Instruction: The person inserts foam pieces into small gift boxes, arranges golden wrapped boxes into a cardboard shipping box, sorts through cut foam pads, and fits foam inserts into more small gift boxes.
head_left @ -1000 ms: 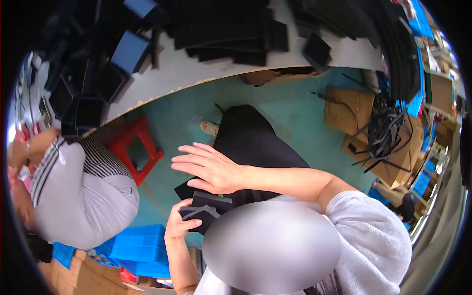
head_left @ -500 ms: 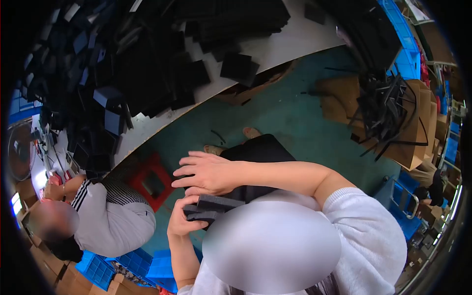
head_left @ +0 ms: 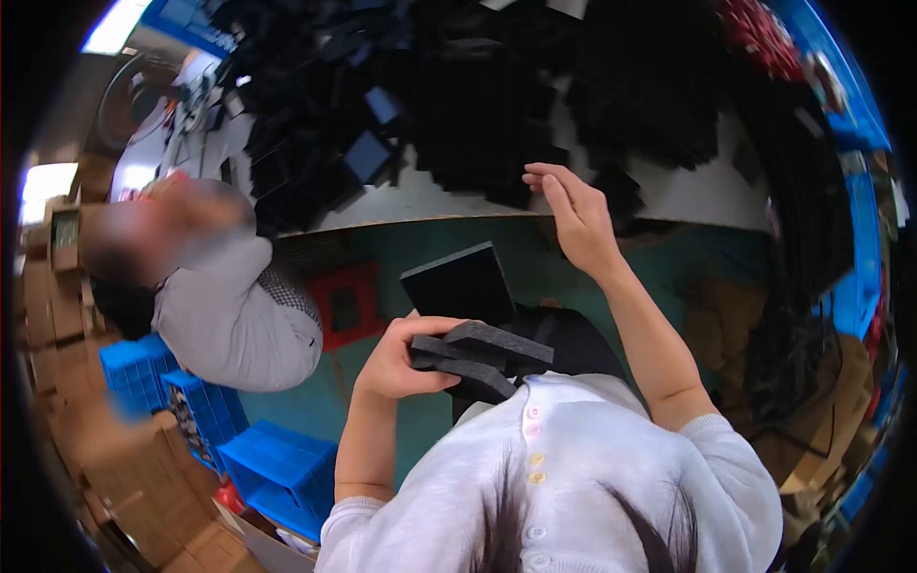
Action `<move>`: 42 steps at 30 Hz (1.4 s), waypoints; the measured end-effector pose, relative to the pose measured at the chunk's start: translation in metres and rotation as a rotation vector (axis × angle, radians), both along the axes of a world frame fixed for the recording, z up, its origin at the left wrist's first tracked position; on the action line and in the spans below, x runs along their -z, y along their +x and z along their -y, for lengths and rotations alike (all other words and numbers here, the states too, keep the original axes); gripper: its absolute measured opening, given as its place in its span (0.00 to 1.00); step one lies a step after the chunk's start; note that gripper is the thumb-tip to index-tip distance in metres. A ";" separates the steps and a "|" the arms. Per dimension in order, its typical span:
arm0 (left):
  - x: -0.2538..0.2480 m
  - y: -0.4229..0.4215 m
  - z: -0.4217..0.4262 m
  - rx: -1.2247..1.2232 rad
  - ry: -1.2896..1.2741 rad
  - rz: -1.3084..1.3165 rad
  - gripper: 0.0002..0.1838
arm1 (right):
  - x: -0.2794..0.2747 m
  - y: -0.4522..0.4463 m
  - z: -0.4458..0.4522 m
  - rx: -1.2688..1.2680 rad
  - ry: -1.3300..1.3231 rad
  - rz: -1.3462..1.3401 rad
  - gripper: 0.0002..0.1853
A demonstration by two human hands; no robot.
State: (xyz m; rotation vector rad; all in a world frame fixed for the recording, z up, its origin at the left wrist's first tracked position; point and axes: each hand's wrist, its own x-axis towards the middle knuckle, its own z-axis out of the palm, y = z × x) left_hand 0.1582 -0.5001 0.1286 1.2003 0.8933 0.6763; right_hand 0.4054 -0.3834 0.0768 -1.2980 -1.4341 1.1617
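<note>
My left hand [head_left: 406, 358] is wrapped round several dark foam pieces [head_left: 487, 349], stacked unevenly in front of my chest. Just beyond it, a square black foam piece [head_left: 461, 285] with a grey edge lies tilted over my lap; whether my fingers touch it is not clear. My right hand [head_left: 575, 212] is raised near the table's front edge with nothing visible in it, its fingers stretched towards the black pieces [head_left: 473, 124] piled on the white table [head_left: 411, 199].
A co-worker in a grey top [head_left: 229, 325] sits at the left beside a red stool [head_left: 349, 304]. Blue crates [head_left: 282, 477] and cardboard boxes [head_left: 134, 477] stand at the lower left. Long black strips [head_left: 793, 210] hang at the right, above brown cardboard [head_left: 831, 411].
My right hand has moved from above the foam pieces out to the table's edge. My left hand still holds its pieces. The square piece now shows clearly, and the view has shifted.
</note>
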 end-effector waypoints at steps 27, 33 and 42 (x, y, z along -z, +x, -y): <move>-0.016 -0.219 -0.382 -0.284 0.667 -0.473 0.37 | 0.037 -0.214 -0.344 0.024 -0.176 -0.350 0.18; -0.004 -0.441 -0.552 -1.070 0.723 -0.921 0.36 | 0.029 -0.129 -0.540 0.381 -0.024 -0.562 0.21; 0.082 -0.650 -0.750 -1.359 0.536 -1.070 0.47 | 0.049 -0.052 -0.797 0.842 0.152 -0.580 0.22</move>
